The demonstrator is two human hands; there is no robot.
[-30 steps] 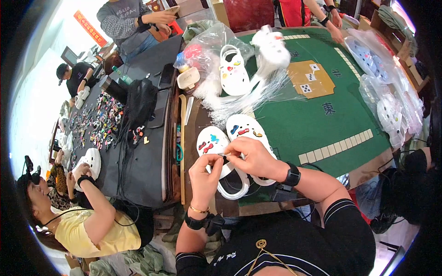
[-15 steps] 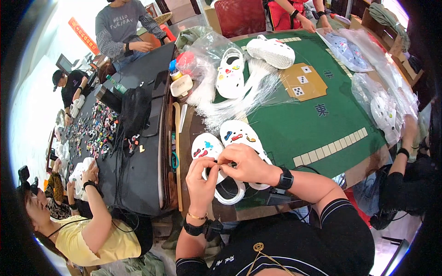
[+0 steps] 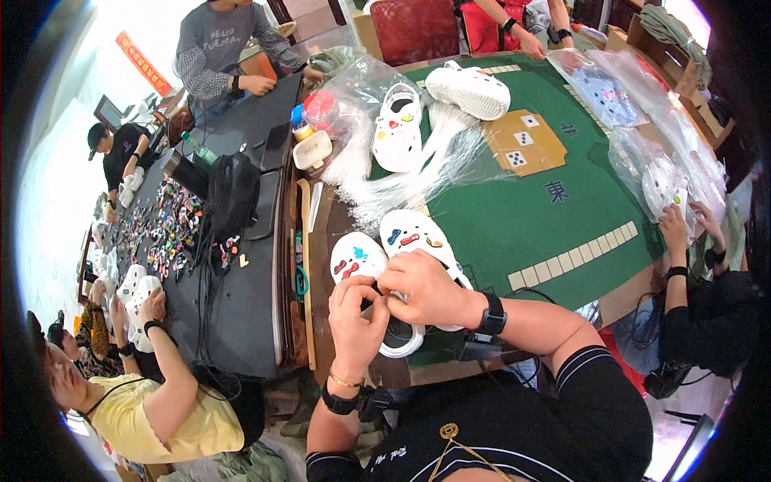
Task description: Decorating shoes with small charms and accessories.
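Observation:
Two white clogs lie side by side at the table's near edge. The left clog [image 3: 347, 255] bears red and blue charms, and the right clog [image 3: 434, 238] has blue, red and yellow ones. Over their openings my left hand [image 3: 356, 323] and my right hand [image 3: 430, 289] meet, thumbs and fingertips pinched together. Whatever sits between those fingertips is hidden or too small to name. Beyond them, a white clog with charms [image 3: 397, 141] and another, turned on its side [image 3: 468, 91], rest by a spread bundle of thin clear plastic strands [image 3: 441, 163].
A green table mat [image 3: 474, 218] covers the table. Bagged clogs [image 3: 663, 178] lie at the right, near another person's hands. Left stands a dark table [image 3: 241, 321] with piled charms [image 3: 173, 229], where co-workers handle white clogs. A white-lidded tub [image 3: 313, 151] stands by the strands.
My hands stay pinched together over the clogs, with slight finger shifts. At the right, another person's hands have come onto the bagged clog. The co-worker at lower left has turned the white clogs.

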